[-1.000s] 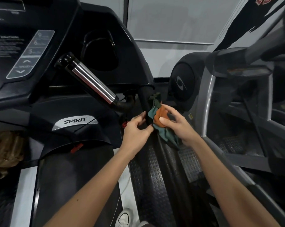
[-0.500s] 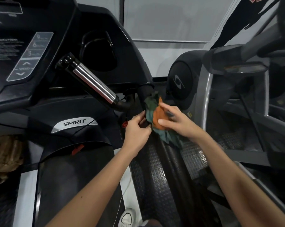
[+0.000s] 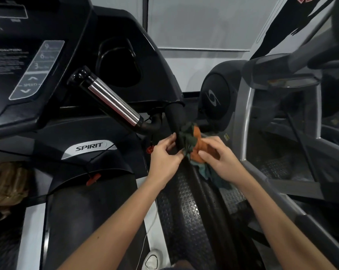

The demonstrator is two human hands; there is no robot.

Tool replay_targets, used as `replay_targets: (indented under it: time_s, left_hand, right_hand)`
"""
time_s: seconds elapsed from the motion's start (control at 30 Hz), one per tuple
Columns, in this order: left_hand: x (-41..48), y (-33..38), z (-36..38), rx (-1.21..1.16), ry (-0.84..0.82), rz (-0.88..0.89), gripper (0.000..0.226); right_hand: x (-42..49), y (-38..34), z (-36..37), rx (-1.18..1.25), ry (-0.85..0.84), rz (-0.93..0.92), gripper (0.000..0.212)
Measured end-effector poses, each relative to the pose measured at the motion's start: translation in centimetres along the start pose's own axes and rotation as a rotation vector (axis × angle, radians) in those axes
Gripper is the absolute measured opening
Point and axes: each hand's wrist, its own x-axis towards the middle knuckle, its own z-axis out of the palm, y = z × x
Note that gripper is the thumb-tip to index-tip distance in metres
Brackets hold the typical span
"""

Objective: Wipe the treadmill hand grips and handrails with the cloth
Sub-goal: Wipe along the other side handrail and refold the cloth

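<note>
A green and orange cloth (image 3: 196,141) is bunched around the black right handrail (image 3: 176,115) of the treadmill, just below the console. My right hand (image 3: 221,158) grips the cloth from the right, fingers pressed on its orange part. My left hand (image 3: 165,156) is on the left side of the same rail, fingertips pinching the cloth's green edge against it. A chrome hand grip (image 3: 114,104) with a black end cap juts up and left from the rail joint, above both hands and untouched.
The console (image 3: 28,71) with speed buttons fills the upper left, with a cup holder (image 3: 118,65) beside it. A red safety clip (image 3: 92,179) lies on the motor cover. A second machine's grey frame (image 3: 244,123) stands close on the right. Studded rubber flooring (image 3: 186,209) lies below.
Both hands and the cloth have shifted slightly up the handrail toward the console. The cloth is more tightly bunched around the rail, and the right fingers have moved over its orange part.
</note>
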Motion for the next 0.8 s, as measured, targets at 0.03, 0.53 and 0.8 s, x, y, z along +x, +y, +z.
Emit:
replay_targets:
  time_s: [0.03,0.53,0.8]
  left_hand:
    - [-0.1,0.1,0.0,0.004,0.0,0.005,0.062]
    - [0.0,0.4,0.0,-0.029,0.002,-0.016,0.064]
    - [-0.1,0.6,-0.1,0.005,-0.007,0.0,0.06]
  right_hand:
    - [1.0,0.0,0.3,0.07,0.015,0.046,0.03]
    - [-1.6,0.3,0.1,0.24,0.146,0.144,0.037]
    - [3.1,-0.9,1.4,0.282,0.139,0.209,0.031]
